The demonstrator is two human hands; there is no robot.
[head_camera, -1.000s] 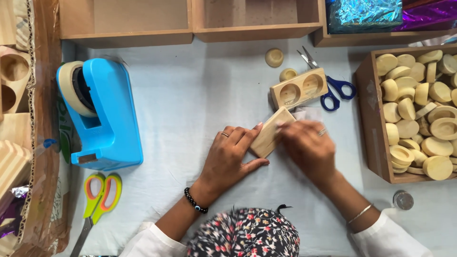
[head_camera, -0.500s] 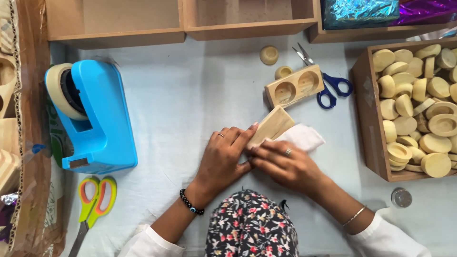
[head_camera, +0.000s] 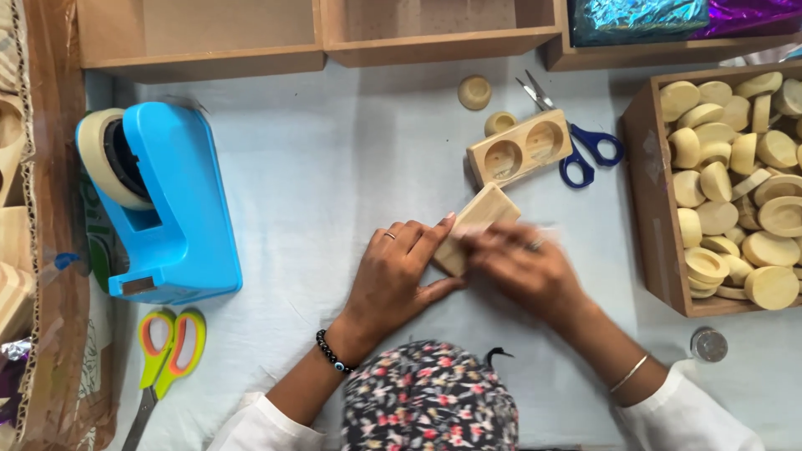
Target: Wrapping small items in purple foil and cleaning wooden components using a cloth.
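A wooden block is held at the table's middle, the left hand's fingers clamped on it. The blurred right hand is laid against it, its fingers' state unreadable. A two-holed wooden mould lies just behind.

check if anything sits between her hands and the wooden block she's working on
Nothing visible does. The left hand and the blurred right hand both rest directly on the wooden block.
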